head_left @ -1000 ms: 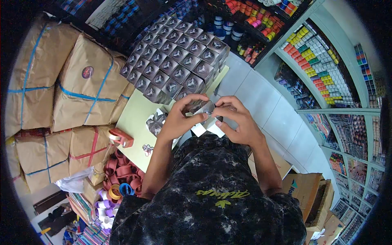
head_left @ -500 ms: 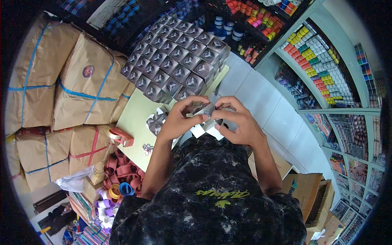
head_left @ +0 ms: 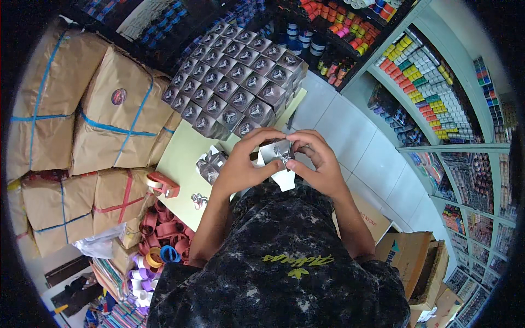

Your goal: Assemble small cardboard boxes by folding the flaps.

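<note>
Between my two hands is a small dark grey cardboard box [head_left: 275, 151] with a printed pattern, held close in front of my body. A white flap sticks out of it on the near side. My left hand [head_left: 247, 159] grips its left side, thumb on the near edge and fingers at the far edge. With fingers and thumb curled around the opposite side, my right hand [head_left: 316, 161] holds it too. Left of my left hand, some folded dark cartons with white edges [head_left: 210, 164] lie on the pale yellow table [head_left: 183, 156].
A big block of stacked dark boxes [head_left: 232, 82] covers the table's far end. On the left lie a red tape dispenser [head_left: 163, 185] and keys [head_left: 198, 200]. Wrapped brown parcels [head_left: 117, 104] are piled at the left. Shelves of coloured spools [head_left: 426, 87] line the right.
The box between my hands has turned, so its printed face now shows more fully. My fingers have closed in around its sides, and one white flap now points toward me.
</note>
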`<state>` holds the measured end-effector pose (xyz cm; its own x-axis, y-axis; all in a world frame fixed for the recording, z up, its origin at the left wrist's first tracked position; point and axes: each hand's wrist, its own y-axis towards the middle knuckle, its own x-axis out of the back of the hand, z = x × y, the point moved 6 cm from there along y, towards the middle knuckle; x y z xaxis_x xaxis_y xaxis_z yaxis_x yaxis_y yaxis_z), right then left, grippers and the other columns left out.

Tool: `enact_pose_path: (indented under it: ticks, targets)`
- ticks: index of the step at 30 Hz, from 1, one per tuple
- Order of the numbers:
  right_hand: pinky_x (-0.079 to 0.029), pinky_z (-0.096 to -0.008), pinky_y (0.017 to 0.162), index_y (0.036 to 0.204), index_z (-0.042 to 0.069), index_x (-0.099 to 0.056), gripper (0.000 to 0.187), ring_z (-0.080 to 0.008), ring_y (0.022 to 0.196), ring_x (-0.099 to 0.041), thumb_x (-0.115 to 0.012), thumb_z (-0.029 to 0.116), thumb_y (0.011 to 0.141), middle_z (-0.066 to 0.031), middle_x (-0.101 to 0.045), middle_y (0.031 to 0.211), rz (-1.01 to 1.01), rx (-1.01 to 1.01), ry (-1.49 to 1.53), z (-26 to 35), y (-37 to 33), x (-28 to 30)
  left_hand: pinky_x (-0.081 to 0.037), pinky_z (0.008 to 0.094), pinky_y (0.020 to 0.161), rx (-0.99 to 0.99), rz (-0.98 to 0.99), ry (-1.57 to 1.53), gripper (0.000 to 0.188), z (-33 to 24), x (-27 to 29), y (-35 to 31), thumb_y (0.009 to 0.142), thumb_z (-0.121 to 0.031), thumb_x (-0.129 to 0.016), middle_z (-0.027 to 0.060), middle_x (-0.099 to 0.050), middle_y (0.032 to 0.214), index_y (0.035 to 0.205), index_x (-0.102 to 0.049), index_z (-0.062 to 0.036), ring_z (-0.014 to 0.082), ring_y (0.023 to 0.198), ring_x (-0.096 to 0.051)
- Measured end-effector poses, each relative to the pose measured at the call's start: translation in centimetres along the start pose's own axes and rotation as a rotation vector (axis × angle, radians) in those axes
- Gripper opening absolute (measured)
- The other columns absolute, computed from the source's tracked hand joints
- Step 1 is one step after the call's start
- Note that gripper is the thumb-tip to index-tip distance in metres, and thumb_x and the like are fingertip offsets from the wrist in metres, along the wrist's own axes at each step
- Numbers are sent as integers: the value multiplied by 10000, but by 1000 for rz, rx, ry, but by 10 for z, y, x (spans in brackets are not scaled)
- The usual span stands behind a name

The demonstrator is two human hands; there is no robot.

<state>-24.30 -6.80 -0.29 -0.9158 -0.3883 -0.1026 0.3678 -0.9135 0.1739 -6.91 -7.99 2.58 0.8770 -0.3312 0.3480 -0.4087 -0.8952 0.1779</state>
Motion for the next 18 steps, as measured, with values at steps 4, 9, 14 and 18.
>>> enact_pose_path:
  ticks: [4,9,14,18]
  targets:
    - [-482,-325,957,1310,38,-614,458,-162,1047,-564,-755,39,874,-75,-565,1192,-83,25,-25,-6,-1,1,-485,371,1013,137,9,4,525,0,-3,-4,801,-63,-742,170,-694,1230,1315,-637,-36,251,1146,-662]
    - [-463,-326,968,1307,10,-592,464,-161,1069,-552,-749,-1,871,-67,-547,1209,-74,-12,-105,-4,-1,0,-536,385,954,23,-100,178,528,-4,-1,-10,817,-103,-710,222,-699,1225,1332,-631,-23,321,1108,-707]
    - [-487,-322,890,1264,35,-613,442,-173,1034,-609,-765,48,850,-77,-594,1171,-113,-17,-234,6,-1,-4,-525,404,993,44,-60,228,520,-9,-3,-11,826,-112,-704,252,-675,1259,1328,-626,-5,366,1168,-677]
    - [-513,-329,829,1239,51,-614,443,-201,998,-659,-769,78,825,-91,-625,1138,-176,-22,-278,4,-5,-4,-513,424,1013,54,-30,232,485,-18,-6,-10,860,-116,-684,271,-639,1299,1319,-610,24,421,1203,-631]
